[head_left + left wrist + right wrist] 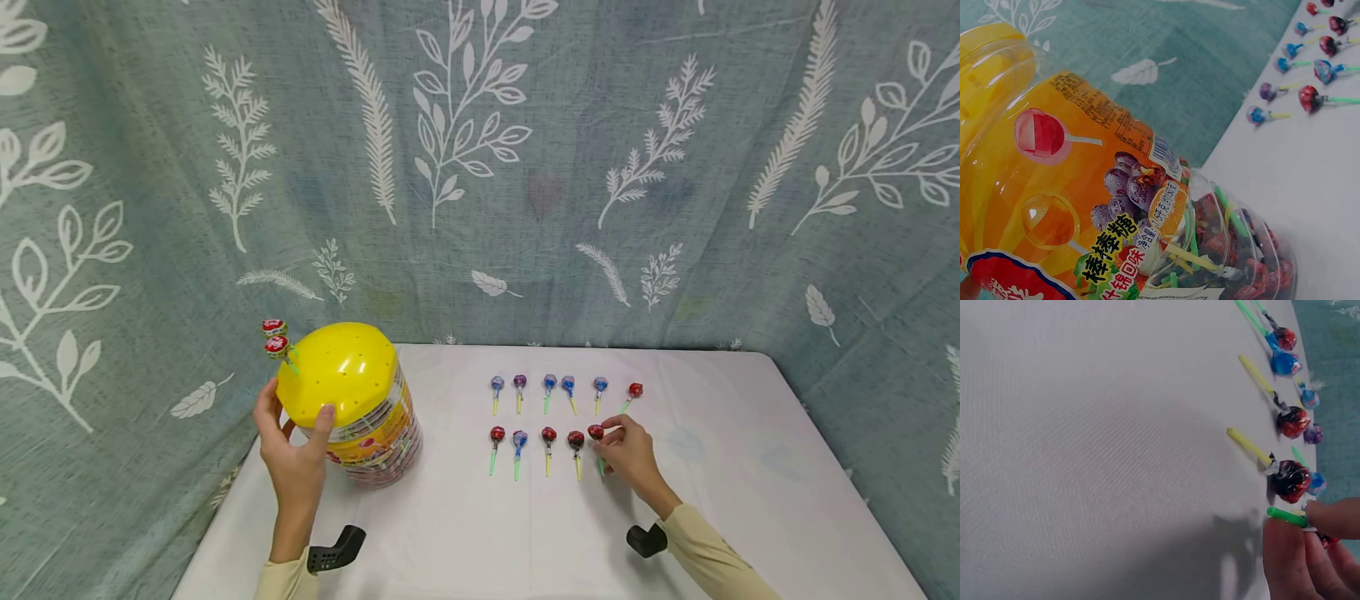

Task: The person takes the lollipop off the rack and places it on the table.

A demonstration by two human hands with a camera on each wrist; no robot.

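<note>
My left hand [294,467] grips a clear plastic candy jar [378,446] by its yellow lid [341,371], thumb on the near side and fingers round the left. The jar leans to the left. Two red lollipops [276,346] stick out from the lid's left side. In the left wrist view, the jar's orange label [1079,156] and candies inside its base are visible. My right hand [628,454] pinches a red lollipop [596,432] with a green stick [1286,516] between thumb and fingers, at the right end of the near row.
Several lollipops lie in two rows on the white table [465,533]: a far row with blue, purple and red wrappers, such as this blue lollipop [498,383], and a near row including a dark red lollipop [576,440]. A leaf-patterned curtain [480,250] hangs behind.
</note>
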